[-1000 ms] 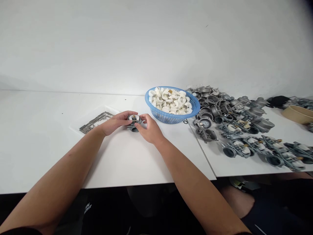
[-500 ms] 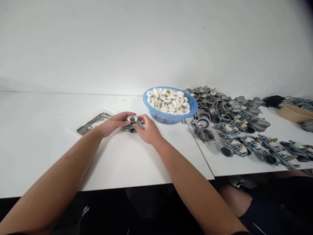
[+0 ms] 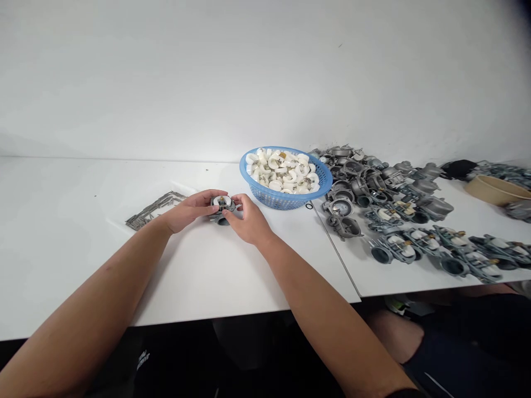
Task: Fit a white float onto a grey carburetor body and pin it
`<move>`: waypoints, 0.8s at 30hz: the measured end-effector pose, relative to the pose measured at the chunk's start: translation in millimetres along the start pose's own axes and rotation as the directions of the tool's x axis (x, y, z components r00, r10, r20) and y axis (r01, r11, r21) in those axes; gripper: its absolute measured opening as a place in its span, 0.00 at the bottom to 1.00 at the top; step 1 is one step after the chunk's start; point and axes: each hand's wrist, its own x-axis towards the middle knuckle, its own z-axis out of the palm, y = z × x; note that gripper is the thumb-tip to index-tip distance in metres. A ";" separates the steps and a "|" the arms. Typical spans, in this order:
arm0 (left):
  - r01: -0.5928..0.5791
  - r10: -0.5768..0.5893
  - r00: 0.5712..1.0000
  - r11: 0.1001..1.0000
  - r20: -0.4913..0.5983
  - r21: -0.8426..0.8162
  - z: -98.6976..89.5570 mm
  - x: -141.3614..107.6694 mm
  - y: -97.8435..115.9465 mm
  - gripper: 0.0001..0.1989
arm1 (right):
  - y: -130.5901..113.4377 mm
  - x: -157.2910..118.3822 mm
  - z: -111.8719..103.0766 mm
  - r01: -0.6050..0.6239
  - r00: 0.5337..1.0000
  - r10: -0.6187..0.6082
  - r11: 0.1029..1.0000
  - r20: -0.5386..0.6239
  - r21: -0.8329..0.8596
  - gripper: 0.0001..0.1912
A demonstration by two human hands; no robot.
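Between my hands, on the white table, is a grey metal carburetor body with its round bore facing me. A white float sits in its upper side, with a small brass-coloured part by it. My left hand is closed on the body's left side, fingers behind and thumb in front. My right hand is at the right side, thumb and forefinger pinched at the float's edge; fingertips hide whatever small part may be there. Left of my left hand lies a white tray of thin metal pins.
A blue basket heaped with white floats stands behind my right hand. Beyond the table seam, metal carburetor parts are piled, with float-fitted bodies in front. A tan bowl is at far right; another person's knee shows below.
The whole view has shifted slightly, so everything appears a little further left. Both hands keep their hold on the carburetor body, with hardly any other movement.
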 end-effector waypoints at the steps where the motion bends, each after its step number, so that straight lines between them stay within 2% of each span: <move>1: 0.001 -0.001 1.000 1.000 -0.003 0.004 0.1 0.0 0.2 0.25 | 0.3 0.0 0.2 -0.004 1.000 0.004 1.000 -0.001 -0.003 0.18; 5: 0.008 -0.007 1.000 1.000 -0.010 0.012 0.7 -0.2 1.6 0.25 | 2.3 0.5 1.5 -0.023 1.000 0.023 1.000 -0.015 -0.012 0.23; 10: 0.008 -0.007 1.000 1.000 -0.004 0.022 1.8 -0.6 3.0 0.24 | 2.6 0.7 2.0 -0.012 1.000 0.012 1.000 -0.007 -0.004 0.23; 15: 0.015 -0.015 1.000 0.999 -0.003 0.033 2.4 -0.8 2.9 0.24 | 0.4 -0.8 1.0 0.022 1.000 -0.022 1.000 -0.002 -0.012 0.29; 21: -0.001 0.001 1.000 1.000 0.020 0.018 2.2 -0.1 3.2 0.24 | -2.6 -3.9 -0.9 0.136 0.988 -0.136 0.991 0.074 0.009 0.27; 24: 0.001 -0.001 1.000 1.000 0.029 0.011 2.6 -0.4 4.3 0.23 | -2.1 -4.5 -1.3 0.137 0.987 -0.137 0.991 0.088 0.005 0.29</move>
